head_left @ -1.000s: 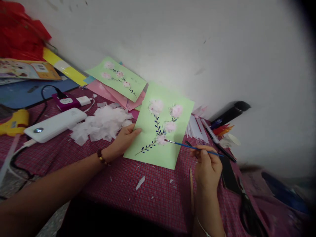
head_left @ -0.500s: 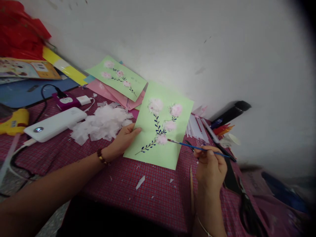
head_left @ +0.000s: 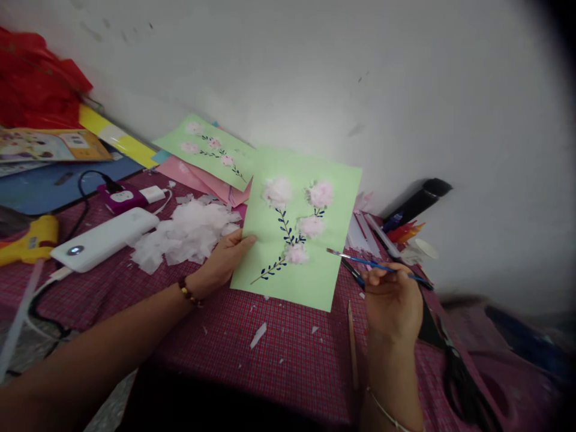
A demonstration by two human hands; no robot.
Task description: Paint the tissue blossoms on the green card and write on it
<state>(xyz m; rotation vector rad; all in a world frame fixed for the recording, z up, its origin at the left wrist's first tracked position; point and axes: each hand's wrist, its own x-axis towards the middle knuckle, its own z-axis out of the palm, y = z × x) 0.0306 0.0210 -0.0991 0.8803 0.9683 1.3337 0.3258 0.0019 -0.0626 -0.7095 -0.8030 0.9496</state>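
**A:** ok so from the head cam, what are the hands doing?

**B:** left hand (head_left: pixel 227 255) has the green card (head_left: pixel 299 207) pinched by its left edge, thumb on the front. right hand (head_left: pixel 393 300) is gripping a blue paintbrush (head_left: pixel 360 260), bristles pointing at the card's right side.

**A:** where's the card, flat on the counter (head_left: pixel 216 342)?

**B:** nah, tilted up in front of the person, over the checked cloth. can't tell if its bottom edge touches down. four fluffy pink flowers on it, dark blue leaves (head_left: pixel 286 223) along the stem.

**A:** brush on the paper or not?

**B:** can't tell tbh. tip overlaps the card's right part in the view, just beside the lowest flower (head_left: pixel 296 254) but clear of it.

**A:** so what could go wrong?

**B:** imo a stray mark on the bare green if the wrist dips, assuming those bristles are wet. card's only held on one side too, so a push on the free side could make it swing or bend. and poking a flower might pull the fluff loose.

**A:** the tissue paper pile (head_left: pixel 193 231)?

**B:** right behind the left hand, so a careless elbow or sleeve could scatter it lol
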